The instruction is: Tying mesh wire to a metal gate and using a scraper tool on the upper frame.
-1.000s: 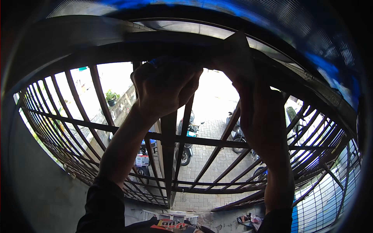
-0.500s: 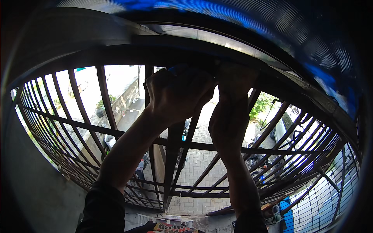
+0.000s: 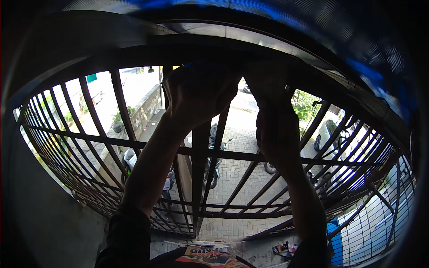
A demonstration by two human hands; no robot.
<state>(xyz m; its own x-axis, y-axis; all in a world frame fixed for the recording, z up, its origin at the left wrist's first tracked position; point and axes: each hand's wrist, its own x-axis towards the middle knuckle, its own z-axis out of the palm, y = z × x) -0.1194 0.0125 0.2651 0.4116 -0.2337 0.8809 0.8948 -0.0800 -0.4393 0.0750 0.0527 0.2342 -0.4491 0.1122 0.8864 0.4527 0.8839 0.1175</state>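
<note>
Both my arms reach up to the dark top rail [image 3: 129, 62] of a metal bar gate. My left hand [image 3: 194, 96] is closed in a fist just below the rail; deep shadow hides what its fingers hold. To its right, my right hand [image 3: 279, 131] is closed around the lower end of a flat, dull piece [image 3: 267, 82]. This piece widens upward and meets the shadow under the rail; its kind cannot be made out. Dark upright bars [image 3: 120, 107] and a crossbar [image 3: 232, 154] run behind both hands.
Blue translucent sheeting [image 3: 286, 18] arches overhead. Beyond the bars lie brick paving [image 3: 237, 178], a parked motorcycle [image 3: 214, 167], a car [image 3: 328, 134] and a low wall [image 3: 145, 107]. A wire grid [image 3: 371, 228] stands at the lower right, a grey wall [image 3: 53, 214] at the left.
My right hand and forearm have shifted right and slightly up, the flat piece now slanting more. My left hand stays near the rail. The view has tilted a little.
</note>
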